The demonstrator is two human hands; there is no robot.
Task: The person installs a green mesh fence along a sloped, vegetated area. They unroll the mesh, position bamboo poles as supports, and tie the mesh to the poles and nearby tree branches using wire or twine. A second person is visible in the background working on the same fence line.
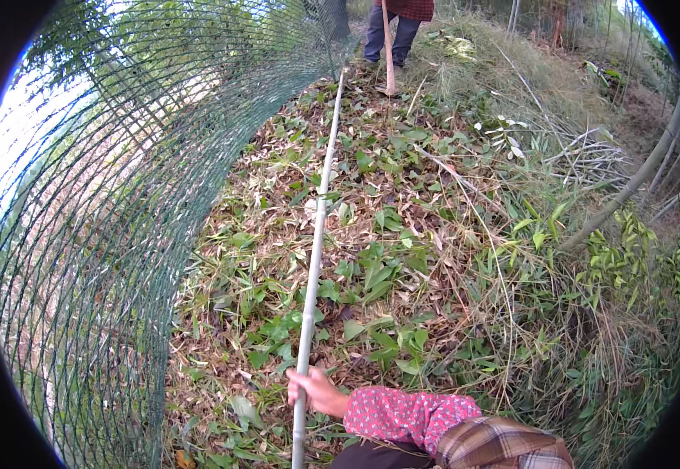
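Observation:
My right hand (318,390) reaches in from the lower right, its sleeve pink and flowered. Its fingers are wrapped round a long pale bamboo pole (319,234). From the bottom edge the pole runs up the slope toward the far end, low over leafy ground. Left of it hangs a green mesh net (199,211), curving along the slope. My left hand does not show.
At the far end stands a person (394,31) in dark trousers, with a wooden-handled hoe (389,55). Cut sticks (590,160) lie in a pile on the right, near a leaning trunk (637,184). Leaves and low plants (379,273) cover the ground.

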